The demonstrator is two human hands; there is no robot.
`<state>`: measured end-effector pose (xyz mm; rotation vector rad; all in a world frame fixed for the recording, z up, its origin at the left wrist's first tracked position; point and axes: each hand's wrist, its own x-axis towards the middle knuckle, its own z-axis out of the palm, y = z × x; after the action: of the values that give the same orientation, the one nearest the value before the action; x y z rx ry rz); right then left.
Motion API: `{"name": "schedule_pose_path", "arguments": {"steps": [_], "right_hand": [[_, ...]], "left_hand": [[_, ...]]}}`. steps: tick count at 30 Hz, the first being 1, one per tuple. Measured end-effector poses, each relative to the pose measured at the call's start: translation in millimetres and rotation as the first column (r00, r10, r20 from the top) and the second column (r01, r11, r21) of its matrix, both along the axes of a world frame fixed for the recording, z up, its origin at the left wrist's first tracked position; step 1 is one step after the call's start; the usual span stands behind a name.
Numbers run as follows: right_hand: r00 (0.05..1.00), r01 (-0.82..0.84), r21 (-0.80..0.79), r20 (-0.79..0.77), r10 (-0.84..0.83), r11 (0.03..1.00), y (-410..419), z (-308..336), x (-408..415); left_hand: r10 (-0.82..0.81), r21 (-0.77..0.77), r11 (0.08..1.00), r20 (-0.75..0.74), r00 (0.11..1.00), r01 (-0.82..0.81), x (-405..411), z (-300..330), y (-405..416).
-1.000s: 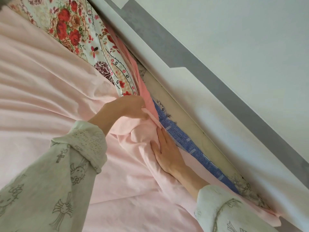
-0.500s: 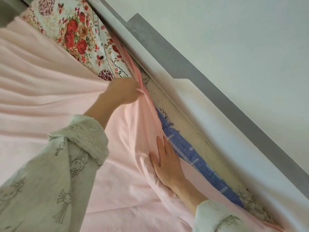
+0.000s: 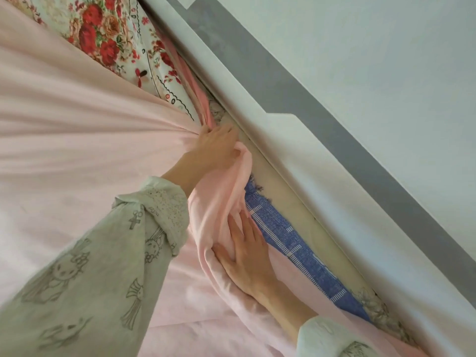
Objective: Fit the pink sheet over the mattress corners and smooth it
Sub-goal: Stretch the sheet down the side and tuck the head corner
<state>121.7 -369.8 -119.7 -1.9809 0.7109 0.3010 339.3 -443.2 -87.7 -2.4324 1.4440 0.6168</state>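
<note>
Pink sheet (image 3: 77,155) covers most of the bed, pulled taut into fan-like creases that run to the wall-side edge. Left hand (image 3: 215,148) sits at that edge, fingers (image 3: 206,130) curled & grasping the gathered sheet right by the gap next to the white bed frame (image 3: 283,161). Right hand (image 3: 248,256) lies flat w/ fingers straight, pressing a loose fold of the sheet onto the same edge, nearer the person. Blue patterned cloth (image 3: 288,238) shows just beside the right hand, along the frame. Floral cover (image 3: 108,39) is uncovered at the far end of the bed. Both arms in grey printed sleeves (image 3: 98,266).
</note>
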Motion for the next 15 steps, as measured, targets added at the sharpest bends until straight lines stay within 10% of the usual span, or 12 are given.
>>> {"name": "schedule_pose_path", "arguments": {"steps": [10, 15], "right_hand": [[0.958, 0.283, 0.511, -0.182, -0.22, 0.811, -54.8, 17.4, -10.9], [0.89, 0.392, 0.403, -0.394, -0.23, 0.827, -82.9, 6.7, -36.4]], "left_hand": [[0.098, 0.12, 0.986, 0.168, 0.981, -0.119, 11.8, -21.8, 0.8], [0.154, 0.166, 0.966, 0.24, 0.958, -0.197, 10.6, -30.6, -8.7]]}}
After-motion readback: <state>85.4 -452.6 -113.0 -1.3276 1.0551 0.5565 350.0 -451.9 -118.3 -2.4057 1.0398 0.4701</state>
